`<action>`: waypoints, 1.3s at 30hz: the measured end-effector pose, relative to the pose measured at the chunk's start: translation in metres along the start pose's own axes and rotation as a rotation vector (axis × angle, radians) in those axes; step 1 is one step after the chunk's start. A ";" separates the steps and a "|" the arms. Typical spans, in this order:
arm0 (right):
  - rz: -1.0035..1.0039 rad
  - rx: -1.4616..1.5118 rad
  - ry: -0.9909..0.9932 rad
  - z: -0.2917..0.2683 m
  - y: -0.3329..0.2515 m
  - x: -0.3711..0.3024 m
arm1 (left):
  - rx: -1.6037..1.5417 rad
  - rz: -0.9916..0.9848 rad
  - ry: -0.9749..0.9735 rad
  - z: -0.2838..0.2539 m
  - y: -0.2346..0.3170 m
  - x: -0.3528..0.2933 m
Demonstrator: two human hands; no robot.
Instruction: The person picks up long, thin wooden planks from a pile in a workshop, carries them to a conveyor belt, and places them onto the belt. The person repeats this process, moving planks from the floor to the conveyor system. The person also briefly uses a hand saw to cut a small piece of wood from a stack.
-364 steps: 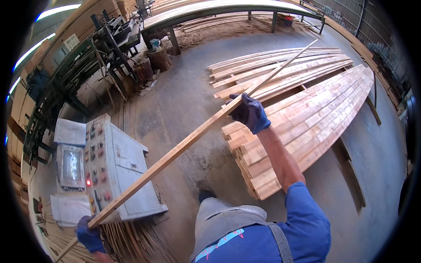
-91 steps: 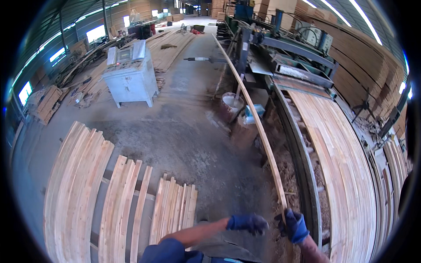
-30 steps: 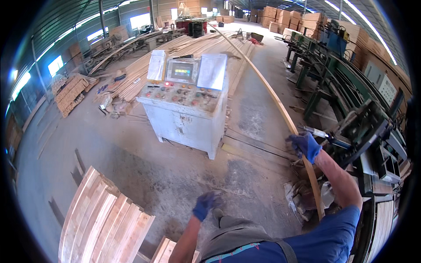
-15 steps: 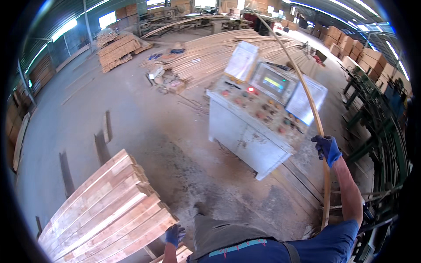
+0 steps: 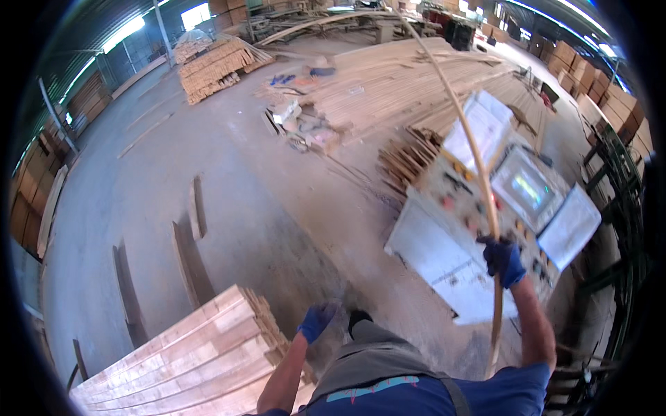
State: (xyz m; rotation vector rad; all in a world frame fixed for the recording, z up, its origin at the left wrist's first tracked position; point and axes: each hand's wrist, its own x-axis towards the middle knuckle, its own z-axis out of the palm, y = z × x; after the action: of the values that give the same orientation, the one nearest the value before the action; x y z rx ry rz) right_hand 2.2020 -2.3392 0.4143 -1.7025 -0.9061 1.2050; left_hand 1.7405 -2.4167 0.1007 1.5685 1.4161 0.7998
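Observation:
A long, thin wooden strip point(image 5: 473, 139) runs from beside my body up past the control console point(image 5: 433, 253) toward the far end. My right hand point(image 5: 503, 261), in a blue and dark work glove, is closed around its near part. My left hand point(image 5: 317, 322), gloved alike, hangs just off the end of a stack of planks point(image 5: 201, 340) at the lower left. Its fingers look loosely stretched out, somewhat blurred, with nothing visible in them. The strip passes in front of the console's button panel and partly covers it.
Loose boards point(image 5: 186, 260) lie on the floor at left. Beyond the console spreads a wide layer of long strips point(image 5: 402, 80). A stacked wood pile point(image 5: 218, 69) stands at the far left. Green machine framing point(image 5: 621, 222) lines the right side, with stacked wood blocks point(image 5: 621, 104) farther back.
My left hand has come away from the plank stack's end, moving right and forward. My right hand still grips the strip, which now crosses the console's panel. The whole view has turned left.

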 end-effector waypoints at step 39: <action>0.106 0.021 -0.253 1.002 -0.426 0.770 | -1.406 -0.766 0.383 -0.831 -0.478 0.640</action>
State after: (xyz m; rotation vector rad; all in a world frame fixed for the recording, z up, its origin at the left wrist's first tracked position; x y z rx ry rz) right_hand 1.4183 -1.2622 0.3521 -1.6227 -0.9578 1.5213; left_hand 0.8931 -1.6463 -0.0235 -0.1980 1.0527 1.1918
